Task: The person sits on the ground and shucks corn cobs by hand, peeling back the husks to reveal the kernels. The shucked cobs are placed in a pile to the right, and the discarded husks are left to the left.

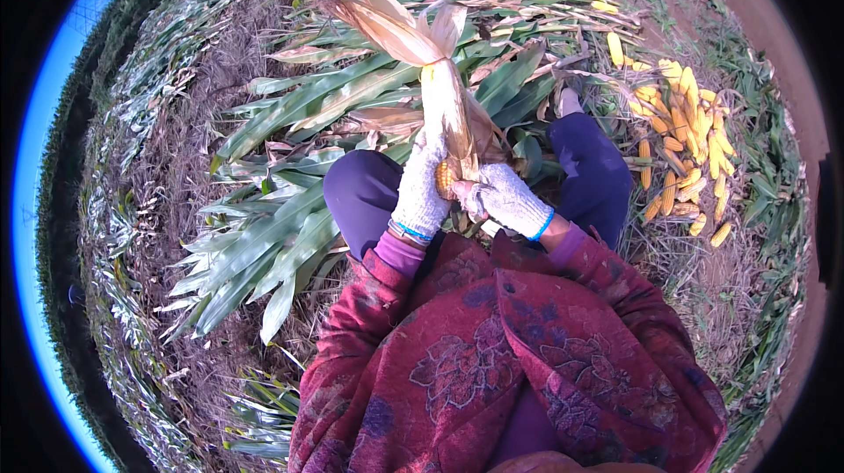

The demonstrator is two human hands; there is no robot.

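Note:
A corn cob (444,180) with yellow kernels shows at the lower end of its dry husk (440,97), between my gloved hands. My left hand (422,186), in a white knit glove, is closed around the left side of the ear. My right hand (502,199), gloved too, has its fingers on the husk at the cob's lower right end. The husk's upper leaves (389,18) are peeled open and fan out above. Which husk layers the right fingers pinch is partly hidden.
Husked yellow corn cobs (689,120) lie heaped on the ground at the right, with a few scattered around. Cut green corn stalks and leaves (283,242) spread in front and to the left. My bent knees (362,193) frame my hands.

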